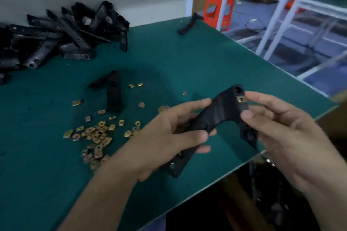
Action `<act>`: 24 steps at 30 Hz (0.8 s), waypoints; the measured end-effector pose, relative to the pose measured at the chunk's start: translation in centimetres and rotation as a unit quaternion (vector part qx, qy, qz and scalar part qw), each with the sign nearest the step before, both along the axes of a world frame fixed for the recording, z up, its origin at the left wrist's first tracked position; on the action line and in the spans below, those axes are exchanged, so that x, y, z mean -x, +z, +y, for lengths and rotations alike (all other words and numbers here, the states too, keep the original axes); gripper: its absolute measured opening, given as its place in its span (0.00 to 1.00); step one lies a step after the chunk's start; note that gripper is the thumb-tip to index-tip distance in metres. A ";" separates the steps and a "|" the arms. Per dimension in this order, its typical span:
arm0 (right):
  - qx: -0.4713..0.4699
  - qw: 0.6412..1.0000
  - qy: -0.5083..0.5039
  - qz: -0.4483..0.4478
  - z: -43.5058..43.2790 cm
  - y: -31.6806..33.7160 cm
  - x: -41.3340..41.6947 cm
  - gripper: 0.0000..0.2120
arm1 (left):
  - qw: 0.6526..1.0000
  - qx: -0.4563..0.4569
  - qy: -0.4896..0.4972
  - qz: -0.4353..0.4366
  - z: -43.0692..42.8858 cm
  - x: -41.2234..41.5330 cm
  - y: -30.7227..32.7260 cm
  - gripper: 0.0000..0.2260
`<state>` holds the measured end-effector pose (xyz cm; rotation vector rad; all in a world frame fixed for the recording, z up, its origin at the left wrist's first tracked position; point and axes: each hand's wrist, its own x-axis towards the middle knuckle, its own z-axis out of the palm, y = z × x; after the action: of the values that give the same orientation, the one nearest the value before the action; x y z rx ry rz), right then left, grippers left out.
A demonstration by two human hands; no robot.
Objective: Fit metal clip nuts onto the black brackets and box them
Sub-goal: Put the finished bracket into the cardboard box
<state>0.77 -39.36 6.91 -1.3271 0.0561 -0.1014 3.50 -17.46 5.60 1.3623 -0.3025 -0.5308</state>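
Note:
A black bracket (221, 112) is held above the green table's right edge. My left hand (169, 137) grips its long lower arm. My right hand (277, 127) pinches the bracket's upper right arm, thumb and forefinger on either side of a brass clip nut (241, 99) seated on that arm's edge. Several loose clip nuts (95, 135) lie scattered on the mat to the left of my left hand. Another black bracket (112, 90) lies on the mat behind them.
A heap of black brackets (62, 33) fills the table's far left. One bracket (189, 24) lies at the far edge. The green table (169, 58) ends just right of my hands. Below it stands a dark box (266, 193) with parts. White shelving (293, 5) stands beyond.

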 end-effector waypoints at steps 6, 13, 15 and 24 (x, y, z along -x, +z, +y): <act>-0.003 0.964 -0.240 0.110 -10.9 -2.1 10.1 0.21 | 0.988 -0.011 -0.146 0.054 -10.7 2.6 -1.4 0.24; 0.169 0.902 -0.302 0.258 -16.6 -7.2 16.5 0.13 | 0.972 -0.186 -0.133 -0.056 -20.3 4.4 -7.1 0.18; 0.269 0.874 -0.291 0.279 -17.3 -8.7 17.3 0.13 | 0.942 -0.263 -0.144 -0.151 -21.2 4.4 -8.4 0.17; 0.414 0.842 -0.237 0.250 -15.4 -9.4 15.5 0.14 | 0.905 -0.241 -0.031 -0.349 -18.2 5.2 -6.9 0.15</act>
<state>-14.74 -54.77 -2.54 -2.1607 0.8775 -0.2098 -1.72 -35.65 -1.30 2.0135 -0.8411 -0.1441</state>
